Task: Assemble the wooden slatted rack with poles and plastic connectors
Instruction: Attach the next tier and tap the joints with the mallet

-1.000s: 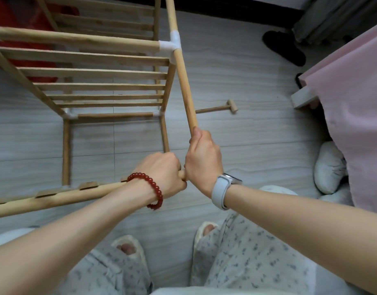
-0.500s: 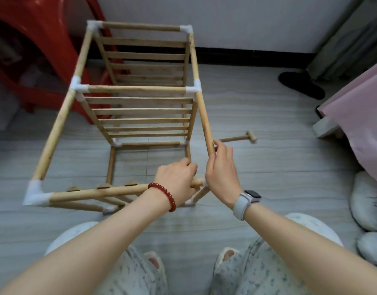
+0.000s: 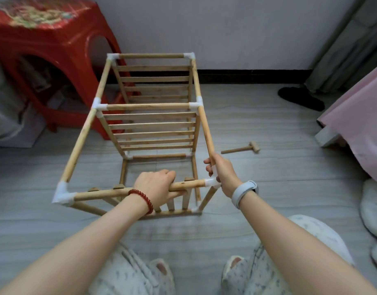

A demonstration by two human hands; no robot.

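Observation:
The wooden slatted rack (image 3: 149,124) lies on its side on the grey floor, its poles joined by white plastic connectors. My left hand (image 3: 156,187) grips the nearest horizontal pole (image 3: 102,193) from above. My right hand (image 3: 222,173) curls round the near right corner, where a white connector (image 3: 211,182) joins that pole to the long side pole (image 3: 204,128). Another white connector (image 3: 62,193) caps the near left corner. Slatted shelves show between the poles farther back.
A small wooden mallet (image 3: 240,148) lies on the floor to the right of the rack. A red plastic stool (image 3: 53,50) stands at the back left. A pink cloth (image 3: 357,116) hangs at the right, white slippers (image 3: 372,209) below it. My knees and feet are at the bottom.
The view has pulled back and up, so the whole rack is now seen. My right hand has slid down the side pole to the corner connector. My left hand stays on the near pole.

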